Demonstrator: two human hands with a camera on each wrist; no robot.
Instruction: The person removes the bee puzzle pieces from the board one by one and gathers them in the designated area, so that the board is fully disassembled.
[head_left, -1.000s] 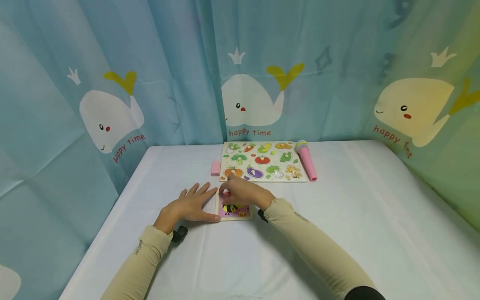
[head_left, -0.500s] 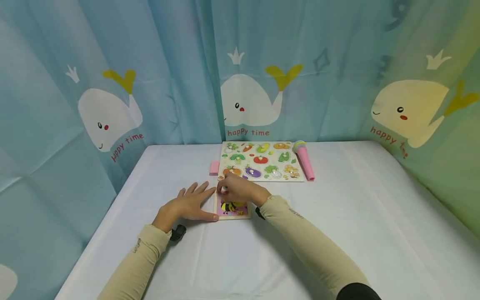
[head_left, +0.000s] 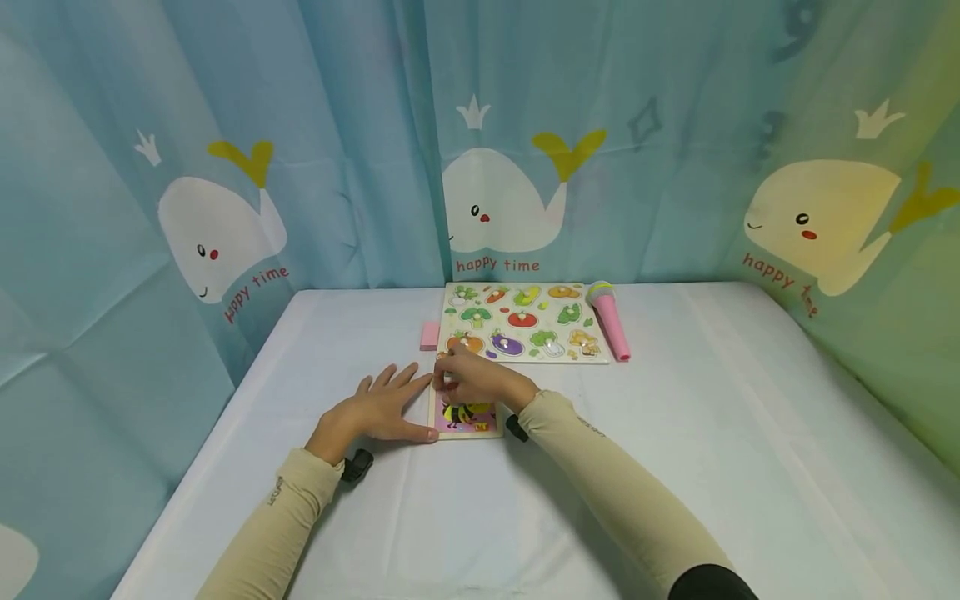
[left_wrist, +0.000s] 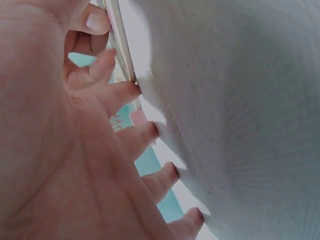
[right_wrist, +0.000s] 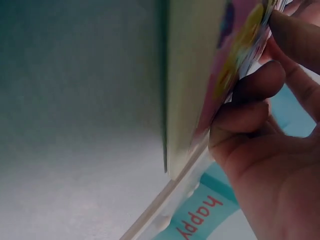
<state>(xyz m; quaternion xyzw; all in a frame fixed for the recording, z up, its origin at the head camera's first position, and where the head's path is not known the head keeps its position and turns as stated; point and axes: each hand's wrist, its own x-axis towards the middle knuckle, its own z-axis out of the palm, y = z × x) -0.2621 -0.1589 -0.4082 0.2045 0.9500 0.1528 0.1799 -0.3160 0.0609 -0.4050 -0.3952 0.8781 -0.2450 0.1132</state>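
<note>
white, cloth-covered counter [head_left: 750,417], softly creased. almost nothing has shifted over the last second, so progress seems slight: the flat, square, pale-rimmed bee puzzle [head_left: 467,418] lies under the right hand [head_left: 486,379], fingers curled, pinching what i can't tell; the left hand [head_left: 375,414] braces its edge, fingers spread.

Beyond the right hand [head_left: 480,379], the vegetable board [head_left: 547,322] bars the way; to that hand's left, the left hand [head_left: 378,412] does. To its right, past the sleeve [head_left: 618,490], the tabletop [head_left: 712,400] leaves room.
</note>
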